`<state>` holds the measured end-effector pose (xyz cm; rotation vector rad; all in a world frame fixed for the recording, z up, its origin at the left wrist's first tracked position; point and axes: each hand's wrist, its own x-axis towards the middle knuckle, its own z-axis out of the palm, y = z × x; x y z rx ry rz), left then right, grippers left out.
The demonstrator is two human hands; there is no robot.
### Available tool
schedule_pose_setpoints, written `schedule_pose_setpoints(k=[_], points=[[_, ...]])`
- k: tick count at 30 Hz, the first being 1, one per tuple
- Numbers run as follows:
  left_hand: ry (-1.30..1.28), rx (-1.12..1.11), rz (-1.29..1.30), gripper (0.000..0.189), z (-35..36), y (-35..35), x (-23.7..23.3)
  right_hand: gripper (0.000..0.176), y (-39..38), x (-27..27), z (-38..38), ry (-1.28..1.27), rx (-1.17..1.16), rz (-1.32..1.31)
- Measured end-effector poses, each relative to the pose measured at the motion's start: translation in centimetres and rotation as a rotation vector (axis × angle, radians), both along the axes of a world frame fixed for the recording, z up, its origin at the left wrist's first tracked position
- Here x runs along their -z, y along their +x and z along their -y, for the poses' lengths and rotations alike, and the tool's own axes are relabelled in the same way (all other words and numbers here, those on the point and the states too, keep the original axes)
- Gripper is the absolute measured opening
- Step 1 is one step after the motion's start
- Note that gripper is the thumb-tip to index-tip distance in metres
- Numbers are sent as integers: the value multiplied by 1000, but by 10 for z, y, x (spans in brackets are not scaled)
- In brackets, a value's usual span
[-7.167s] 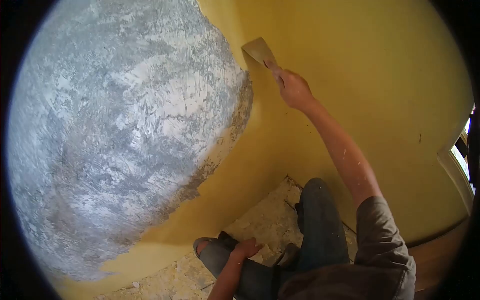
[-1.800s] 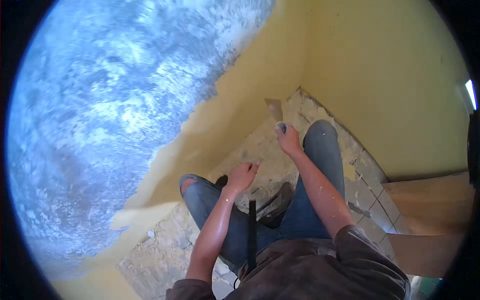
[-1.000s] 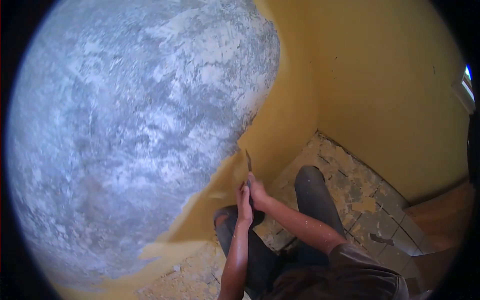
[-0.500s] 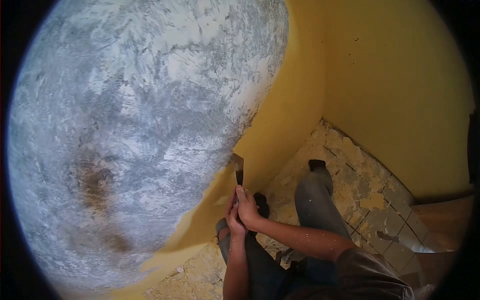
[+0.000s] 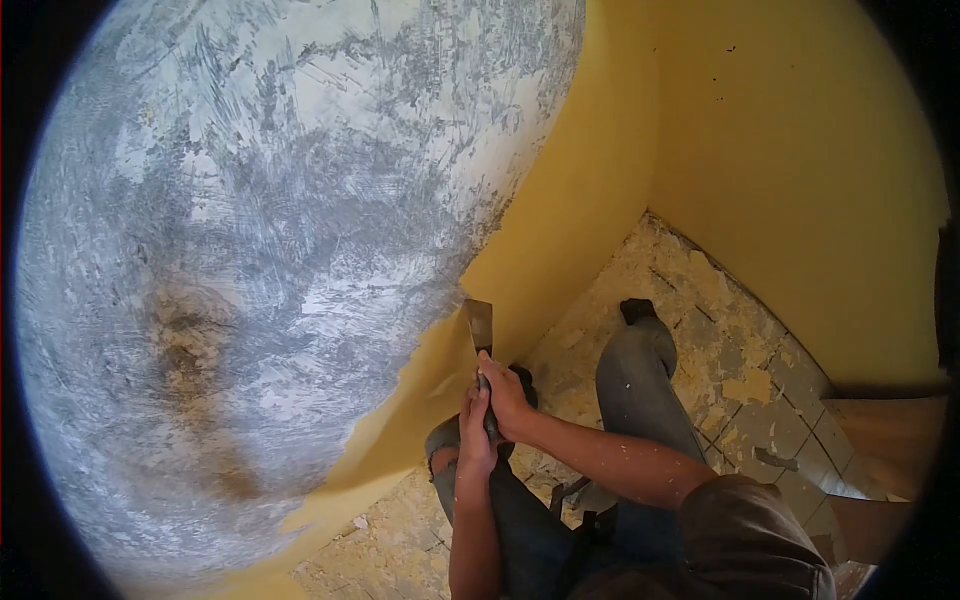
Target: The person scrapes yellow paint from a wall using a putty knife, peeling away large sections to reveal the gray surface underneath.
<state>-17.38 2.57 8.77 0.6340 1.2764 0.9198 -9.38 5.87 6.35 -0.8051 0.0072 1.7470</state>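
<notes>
A paint scraper (image 5: pixel 480 325) with a wide metal blade and dark handle points up at the wall. Its blade edge lies against the yellow paint (image 5: pixel 560 220), close to the ragged border with the stripped grey-white wall (image 5: pixel 300 230). My right hand (image 5: pixel 508 400) is closed on the handle near the blade, thumb stretched along it. Lower down, my left hand (image 5: pixel 477 432) presses against the handle from the left, its fingers close together. The handle's end shows between both hands.
Yellow paint flakes (image 5: pixel 745 388) litter the tiled floor (image 5: pixel 790 440). My bent legs (image 5: pixel 640 385) are below the wall. A second yellow wall (image 5: pixel 790 200) meets this one in a corner. Brown boards (image 5: pixel 885 440) lie at the right.
The scraper's blade has turned to show more of its flat face. My hands have shifted on the handle, the right nearer the blade and the left lower. The view has tilted slightly down.
</notes>
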Motion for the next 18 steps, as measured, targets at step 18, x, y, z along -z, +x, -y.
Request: schedule_pose_setpoints(k=[18], points=[[-22, 12, -279, 52, -20, 24, 20, 43, 6, 16, -25, -196, 7, 14]])
